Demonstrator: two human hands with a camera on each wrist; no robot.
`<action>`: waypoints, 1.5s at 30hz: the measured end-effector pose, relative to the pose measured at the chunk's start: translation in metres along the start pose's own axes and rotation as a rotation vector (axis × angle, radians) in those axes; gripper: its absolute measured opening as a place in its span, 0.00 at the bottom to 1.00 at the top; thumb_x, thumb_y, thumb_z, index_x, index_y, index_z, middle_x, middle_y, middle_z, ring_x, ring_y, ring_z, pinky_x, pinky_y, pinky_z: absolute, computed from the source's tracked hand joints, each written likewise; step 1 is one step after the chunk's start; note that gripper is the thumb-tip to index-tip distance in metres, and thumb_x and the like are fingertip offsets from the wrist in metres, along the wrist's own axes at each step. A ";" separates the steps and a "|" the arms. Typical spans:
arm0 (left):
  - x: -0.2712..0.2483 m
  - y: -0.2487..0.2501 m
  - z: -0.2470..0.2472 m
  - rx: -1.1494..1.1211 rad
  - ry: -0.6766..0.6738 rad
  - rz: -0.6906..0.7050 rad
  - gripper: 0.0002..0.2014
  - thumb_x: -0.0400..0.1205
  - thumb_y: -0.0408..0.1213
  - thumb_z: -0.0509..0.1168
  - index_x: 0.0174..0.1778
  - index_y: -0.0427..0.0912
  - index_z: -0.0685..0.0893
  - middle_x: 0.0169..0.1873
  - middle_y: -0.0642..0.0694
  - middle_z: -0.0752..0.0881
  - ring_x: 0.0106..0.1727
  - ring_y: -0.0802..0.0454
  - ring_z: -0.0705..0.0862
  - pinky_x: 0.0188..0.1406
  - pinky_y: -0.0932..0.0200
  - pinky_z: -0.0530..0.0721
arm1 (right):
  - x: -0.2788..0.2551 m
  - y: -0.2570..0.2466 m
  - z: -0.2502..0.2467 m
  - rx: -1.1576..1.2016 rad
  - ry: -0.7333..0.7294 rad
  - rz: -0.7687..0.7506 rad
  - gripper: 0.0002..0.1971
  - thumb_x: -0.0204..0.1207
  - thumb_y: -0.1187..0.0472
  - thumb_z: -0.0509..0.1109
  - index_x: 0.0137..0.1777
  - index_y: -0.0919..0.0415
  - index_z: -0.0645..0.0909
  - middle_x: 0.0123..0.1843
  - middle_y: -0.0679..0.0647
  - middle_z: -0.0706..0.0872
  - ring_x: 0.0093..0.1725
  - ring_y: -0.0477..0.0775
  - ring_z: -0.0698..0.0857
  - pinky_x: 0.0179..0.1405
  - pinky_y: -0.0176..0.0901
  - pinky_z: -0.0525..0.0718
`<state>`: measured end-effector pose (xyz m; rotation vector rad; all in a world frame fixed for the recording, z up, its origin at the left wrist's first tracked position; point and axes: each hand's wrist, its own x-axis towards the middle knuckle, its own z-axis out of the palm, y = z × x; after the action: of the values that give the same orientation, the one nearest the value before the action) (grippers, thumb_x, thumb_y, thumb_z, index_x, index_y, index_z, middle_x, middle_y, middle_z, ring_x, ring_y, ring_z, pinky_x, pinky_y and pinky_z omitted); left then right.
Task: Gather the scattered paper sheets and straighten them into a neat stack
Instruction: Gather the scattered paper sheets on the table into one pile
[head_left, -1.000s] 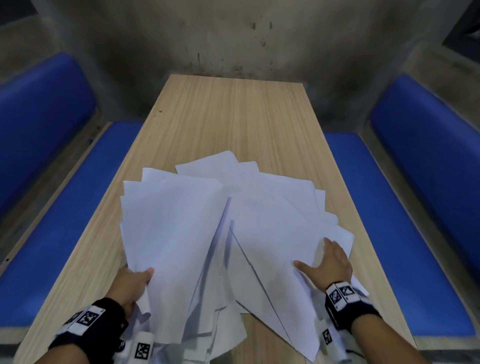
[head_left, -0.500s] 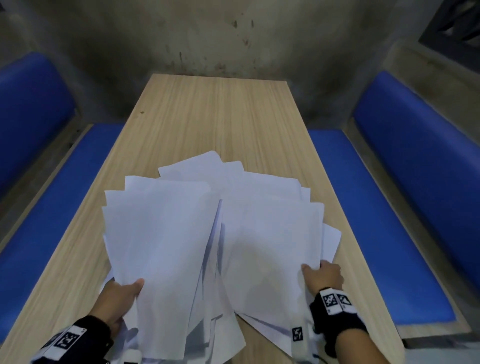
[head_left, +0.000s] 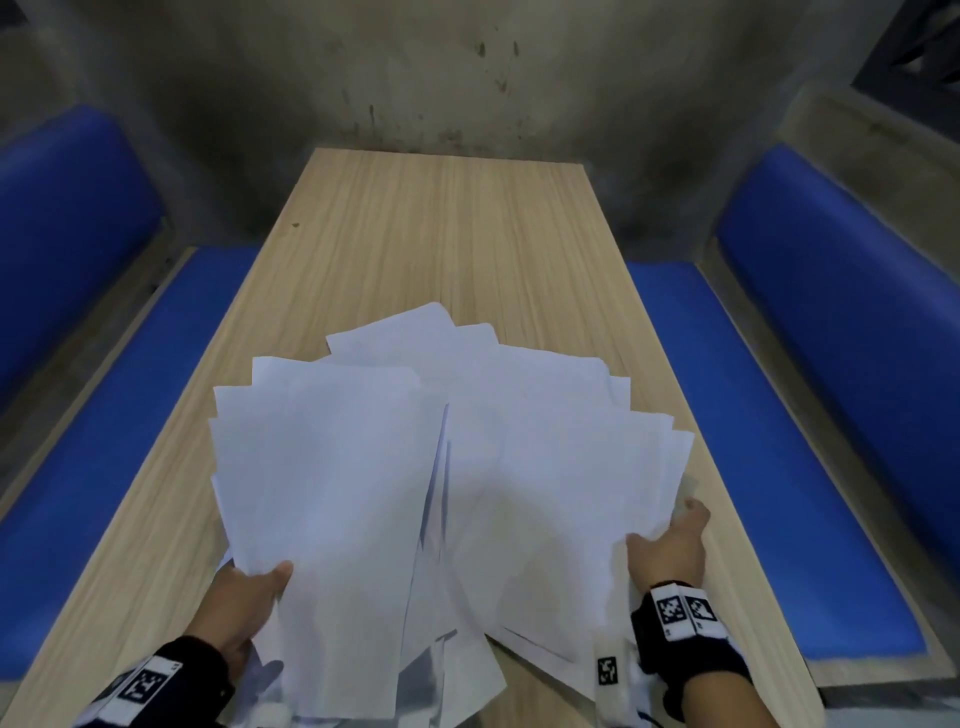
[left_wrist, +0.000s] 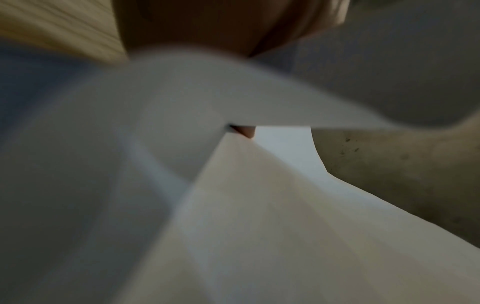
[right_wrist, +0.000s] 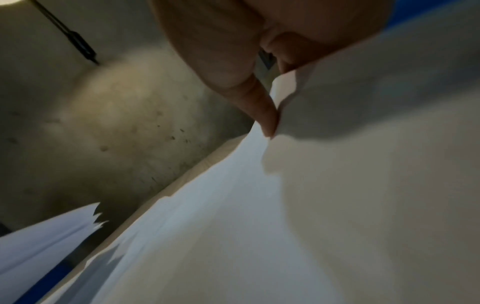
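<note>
Left hand and right hand each gripped the fanned paper sheets, frame centre, above the table. No readable writing.

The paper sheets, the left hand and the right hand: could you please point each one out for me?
paper sheets (head_left: 332, 467): head view, middle of the top left sheet.
left hand (head_left: 239, 608): head view, back of the hand.
right hand (head_left: 670, 551): head view, back of the hand.

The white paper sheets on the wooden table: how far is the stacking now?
Gathered: the white paper sheets form two overlapping bunches. In hand: left hand and right hand each grip a bunch. Left: corners fan out unevenly, so merging and squaring remain.
</note>
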<state>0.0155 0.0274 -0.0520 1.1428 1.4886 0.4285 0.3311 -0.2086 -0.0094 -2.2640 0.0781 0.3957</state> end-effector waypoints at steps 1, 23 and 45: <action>0.001 -0.002 -0.002 -0.010 -0.007 -0.005 0.09 0.81 0.27 0.65 0.56 0.36 0.80 0.51 0.34 0.87 0.53 0.34 0.85 0.59 0.41 0.80 | 0.001 -0.001 -0.006 -0.020 0.015 -0.015 0.40 0.72 0.74 0.67 0.82 0.61 0.52 0.57 0.67 0.82 0.59 0.71 0.83 0.54 0.54 0.79; -0.004 -0.004 -0.011 0.018 0.001 -0.090 0.08 0.82 0.26 0.63 0.57 0.36 0.79 0.45 0.37 0.85 0.45 0.37 0.82 0.51 0.47 0.78 | 0.004 -0.036 0.075 -0.415 -0.324 -0.165 0.19 0.77 0.69 0.58 0.68 0.72 0.74 0.70 0.70 0.75 0.67 0.67 0.77 0.65 0.49 0.75; 0.002 0.007 -0.028 0.062 0.063 -0.050 0.14 0.81 0.27 0.65 0.62 0.28 0.80 0.50 0.33 0.85 0.51 0.31 0.85 0.56 0.41 0.80 | 0.030 -0.043 0.001 0.320 -0.320 -0.073 0.19 0.75 0.77 0.61 0.65 0.70 0.78 0.52 0.62 0.85 0.49 0.61 0.84 0.56 0.51 0.81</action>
<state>-0.0067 0.0417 -0.0395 1.1471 1.5919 0.3893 0.3672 -0.1769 0.0118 -1.8606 -0.0994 0.6527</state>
